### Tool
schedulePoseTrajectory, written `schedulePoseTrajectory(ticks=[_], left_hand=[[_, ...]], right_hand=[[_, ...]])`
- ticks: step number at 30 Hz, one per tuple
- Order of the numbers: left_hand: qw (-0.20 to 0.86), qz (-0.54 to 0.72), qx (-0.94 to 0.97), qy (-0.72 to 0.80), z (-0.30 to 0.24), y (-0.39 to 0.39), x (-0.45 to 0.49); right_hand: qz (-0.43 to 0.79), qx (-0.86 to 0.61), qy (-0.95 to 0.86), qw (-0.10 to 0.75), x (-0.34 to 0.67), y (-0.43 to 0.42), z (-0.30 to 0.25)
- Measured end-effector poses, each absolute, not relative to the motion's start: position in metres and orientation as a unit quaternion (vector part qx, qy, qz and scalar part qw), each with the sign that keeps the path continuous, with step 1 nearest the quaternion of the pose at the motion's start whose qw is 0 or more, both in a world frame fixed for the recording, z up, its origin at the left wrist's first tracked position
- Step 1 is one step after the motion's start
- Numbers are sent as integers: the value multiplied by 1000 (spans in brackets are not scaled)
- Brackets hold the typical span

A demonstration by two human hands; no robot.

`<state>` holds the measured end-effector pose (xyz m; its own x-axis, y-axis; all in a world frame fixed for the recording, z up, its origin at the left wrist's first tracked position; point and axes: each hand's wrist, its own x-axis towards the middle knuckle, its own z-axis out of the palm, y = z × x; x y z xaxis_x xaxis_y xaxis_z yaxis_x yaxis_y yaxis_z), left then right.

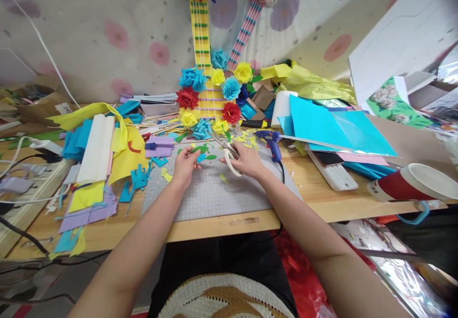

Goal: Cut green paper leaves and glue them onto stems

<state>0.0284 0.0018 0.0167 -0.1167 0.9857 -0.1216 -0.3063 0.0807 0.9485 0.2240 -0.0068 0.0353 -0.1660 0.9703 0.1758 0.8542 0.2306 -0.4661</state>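
My right hand is closed round the pale handles of a pair of scissors, whose blades point away to the upper left. Opposite it, my left hand pinches a small green paper leaf. More green leaf pieces and a blue scrap lie just beside its fingertips. Both hands are over a grey cutting mat. Behind them stands a yellow paper guitar trimmed with blue, red and yellow paper flowers.
A blue glue gun rests right of the mat, its cord hanging over the edge. Blue sheets, a white device and a red-and-white cup are farther right. Crepe paper and a power strip occupy the left.
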Motion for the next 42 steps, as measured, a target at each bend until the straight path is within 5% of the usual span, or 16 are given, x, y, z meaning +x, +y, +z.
schedulePoseTrajectory(ticks=[21, 42], left_hand=[[584, 590, 349, 436, 15, -1, 33], [586, 568, 379, 436, 17, -3, 34]], right_hand=[[87, -575, -812, 54, 220, -23, 29], [76, -574, -814, 48, 223, -22, 28]])
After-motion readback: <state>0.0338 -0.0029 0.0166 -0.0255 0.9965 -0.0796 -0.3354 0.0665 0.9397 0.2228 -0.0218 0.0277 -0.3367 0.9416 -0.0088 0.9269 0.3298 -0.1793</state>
